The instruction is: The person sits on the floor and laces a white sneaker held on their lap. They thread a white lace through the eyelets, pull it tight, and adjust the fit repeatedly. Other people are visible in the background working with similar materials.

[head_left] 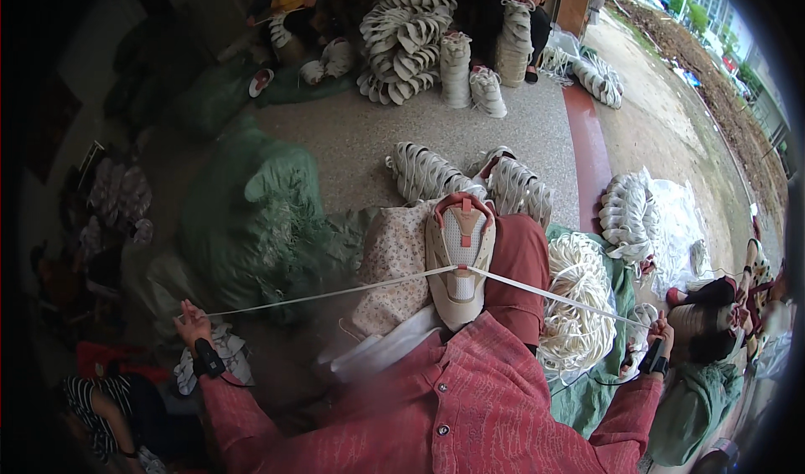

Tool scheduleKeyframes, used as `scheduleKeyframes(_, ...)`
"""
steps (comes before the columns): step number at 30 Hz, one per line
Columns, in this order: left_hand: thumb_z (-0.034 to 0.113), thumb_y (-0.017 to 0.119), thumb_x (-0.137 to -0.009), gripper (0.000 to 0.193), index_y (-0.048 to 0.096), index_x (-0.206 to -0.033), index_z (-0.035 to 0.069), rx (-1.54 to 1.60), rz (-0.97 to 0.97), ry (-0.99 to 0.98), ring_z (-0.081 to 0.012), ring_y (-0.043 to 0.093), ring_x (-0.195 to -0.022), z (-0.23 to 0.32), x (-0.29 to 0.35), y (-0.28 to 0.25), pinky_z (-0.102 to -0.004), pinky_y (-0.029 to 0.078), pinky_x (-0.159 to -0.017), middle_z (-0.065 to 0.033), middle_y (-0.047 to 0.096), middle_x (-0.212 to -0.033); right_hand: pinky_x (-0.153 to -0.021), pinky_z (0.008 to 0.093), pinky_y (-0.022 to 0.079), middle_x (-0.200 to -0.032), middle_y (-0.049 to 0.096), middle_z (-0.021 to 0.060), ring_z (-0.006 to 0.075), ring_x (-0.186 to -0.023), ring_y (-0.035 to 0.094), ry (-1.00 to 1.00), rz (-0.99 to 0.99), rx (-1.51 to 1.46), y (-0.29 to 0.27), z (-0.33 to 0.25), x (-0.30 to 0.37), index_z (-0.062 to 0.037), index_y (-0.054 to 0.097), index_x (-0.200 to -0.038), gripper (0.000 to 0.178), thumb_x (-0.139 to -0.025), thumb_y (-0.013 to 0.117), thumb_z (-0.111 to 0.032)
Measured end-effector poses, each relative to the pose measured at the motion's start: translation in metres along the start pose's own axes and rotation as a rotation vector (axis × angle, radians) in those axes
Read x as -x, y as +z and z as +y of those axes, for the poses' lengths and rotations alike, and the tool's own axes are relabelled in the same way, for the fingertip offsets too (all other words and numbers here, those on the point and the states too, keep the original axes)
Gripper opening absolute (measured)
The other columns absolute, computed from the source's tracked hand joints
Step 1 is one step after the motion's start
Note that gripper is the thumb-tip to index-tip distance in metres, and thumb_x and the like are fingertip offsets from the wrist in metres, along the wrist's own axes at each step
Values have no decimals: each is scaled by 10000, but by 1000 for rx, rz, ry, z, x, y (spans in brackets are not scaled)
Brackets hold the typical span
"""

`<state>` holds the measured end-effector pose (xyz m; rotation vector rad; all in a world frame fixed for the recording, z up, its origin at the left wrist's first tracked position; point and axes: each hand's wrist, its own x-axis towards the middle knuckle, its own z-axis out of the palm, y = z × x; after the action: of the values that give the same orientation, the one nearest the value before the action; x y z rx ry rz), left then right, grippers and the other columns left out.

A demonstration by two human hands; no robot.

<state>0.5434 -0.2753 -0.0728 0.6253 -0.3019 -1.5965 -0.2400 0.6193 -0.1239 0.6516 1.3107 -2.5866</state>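
A beige shoe upper (pixel 449 296) with white mesh and red trim rests on my lap, between a floral cloth (pixel 392 252) and my red trouser leg. One white shoelace (pixel 335 294) passes through it near the toe end and runs out taut to both sides. Far out to the left, my left hand (pixel 194 323) pinches one end of the lace. My right hand (pixel 662 331) grips the other end, held out to the right at about the same height. Neither hand touches the shoe upper.
Beside my right leg lies a big heap of white laces (pixel 579 306). Nested rows of shoe uppers (pixel 436 172) lie ahead on the floor. A bulky green sack (pixel 268 214) stands at left. Other people sit at the back, right and lower left, near more stacked uppers (pixel 407 38).
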Motion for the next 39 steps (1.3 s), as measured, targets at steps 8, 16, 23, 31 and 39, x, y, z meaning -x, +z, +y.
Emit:
scheduleKeyframes(8,337,560,-986,379,636,-1202,35,-686,-54,-10,-74,551,-675,-106,44,105,-195,331,-417,-54,680,-1019,-430,192,292,-646,479,-78,55,-489,381,12,-175,115,-40,-53,-26,-82,595,-1215,232,-996,522,-106)
scheduleKeyframes(16,108,686,-896,154,698,-1031,34,-1314,-1193,143,-84,619,-790,-315,200,260,-250,484,-674,-19,689,-897,-434,191,278,-732,607,-38,13,-519,426,-171,-574,838,237,96,101,-31,703,-1095,211,-942,621,-152)
scheduleKeyframes(23,48,710,-818,167,621,-958,31,-1326,-1660,311,-281,664,-826,-379,279,282,-361,534,-704,-109,589,-883,-632,294,507,-827,664,72,126,-703,614,-559,-997,1101,348,207,235,-32,632,-1171,213,-970,577,-74)
scheduleKeyframes(31,57,683,-813,133,605,-921,50,-1400,-1602,463,-334,648,-780,-390,282,272,-411,525,-669,-120,593,-876,-667,389,536,-954,593,93,289,-811,654,-1064,-1323,1434,353,229,248,-72,586,-1153,344,-812,628,-77)
scheduleKeyframes(39,137,685,-845,132,611,-931,71,-1444,-1583,431,-349,643,-795,-387,283,268,-423,516,-672,-118,608,-882,-679,373,522,-980,537,94,261,-825,631,-1288,-1389,1457,350,231,248,-44,595,-1080,290,-791,583,-58)
